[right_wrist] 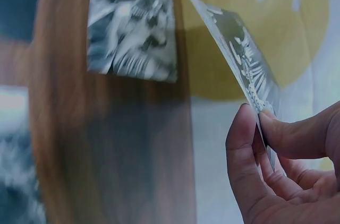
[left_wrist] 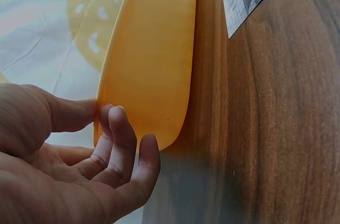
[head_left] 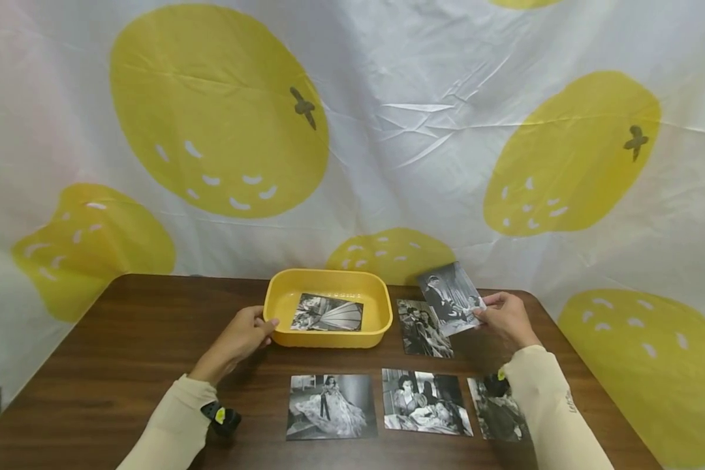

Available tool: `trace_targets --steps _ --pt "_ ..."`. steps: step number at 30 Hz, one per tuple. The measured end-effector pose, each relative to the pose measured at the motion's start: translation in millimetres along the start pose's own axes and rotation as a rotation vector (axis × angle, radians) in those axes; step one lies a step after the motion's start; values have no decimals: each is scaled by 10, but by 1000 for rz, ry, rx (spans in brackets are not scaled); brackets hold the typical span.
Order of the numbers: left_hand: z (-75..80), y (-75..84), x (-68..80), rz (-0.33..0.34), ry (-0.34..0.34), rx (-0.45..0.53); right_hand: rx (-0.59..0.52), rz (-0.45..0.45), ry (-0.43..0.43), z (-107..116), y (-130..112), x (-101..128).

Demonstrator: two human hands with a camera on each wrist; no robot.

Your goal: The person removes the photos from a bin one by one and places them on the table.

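Note:
A black-and-white photo (head_left: 451,299) is pinched between the thumb and fingers of my right hand (head_left: 508,318), raised above the table's back right part. The right wrist view shows the held photo (right_wrist: 239,57) nearly edge-on. My left hand (head_left: 241,339) grips the near left corner of a yellow plastic tray (head_left: 329,339), thumb over the rim and fingers outside, as the left wrist view also shows. Inside the tray lies another photo (head_left: 328,313). Below the held photo, a photo of a couple (head_left: 423,329) lies on the table, its upper right part covered.
Along the front of the brown wooden table (head_left: 123,365) lie a photo of a wide gown (head_left: 331,406), a photo of a seated figure (head_left: 425,401) and a photo (head_left: 493,411) partly hidden by the right sleeve. A white curtain (head_left: 388,163) with yellow fruit prints hangs behind.

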State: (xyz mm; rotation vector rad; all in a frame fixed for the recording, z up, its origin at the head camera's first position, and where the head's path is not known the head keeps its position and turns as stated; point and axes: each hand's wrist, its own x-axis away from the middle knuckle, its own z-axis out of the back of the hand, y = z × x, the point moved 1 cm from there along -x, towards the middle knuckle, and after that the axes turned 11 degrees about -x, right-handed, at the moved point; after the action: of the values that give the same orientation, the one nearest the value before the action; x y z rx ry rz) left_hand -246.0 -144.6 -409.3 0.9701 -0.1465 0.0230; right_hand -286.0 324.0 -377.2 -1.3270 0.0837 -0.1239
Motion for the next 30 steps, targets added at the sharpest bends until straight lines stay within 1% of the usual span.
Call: trace_targets --steps 5,12,16,18,23,25,30 --pt "0 -17 -21 -7 0 7 48 -45 49 164 116 53" --pt "-7 -24 -28 -11 0 0 55 -106 71 307 265 89" --pt "-2 -27 -24 -8 2 -3 107 -128 78 355 331 93" --pt "1 -27 -20 -4 0 -6 164 -129 80 380 361 101" --pt "3 -27 -14 -1 -3 -8 380 -107 58 435 427 134" --pt "3 -28 -19 -3 -5 -8 450 -101 41 448 433 150" --pt "2 -30 -42 4 -6 -3 542 -106 16 455 428 175"
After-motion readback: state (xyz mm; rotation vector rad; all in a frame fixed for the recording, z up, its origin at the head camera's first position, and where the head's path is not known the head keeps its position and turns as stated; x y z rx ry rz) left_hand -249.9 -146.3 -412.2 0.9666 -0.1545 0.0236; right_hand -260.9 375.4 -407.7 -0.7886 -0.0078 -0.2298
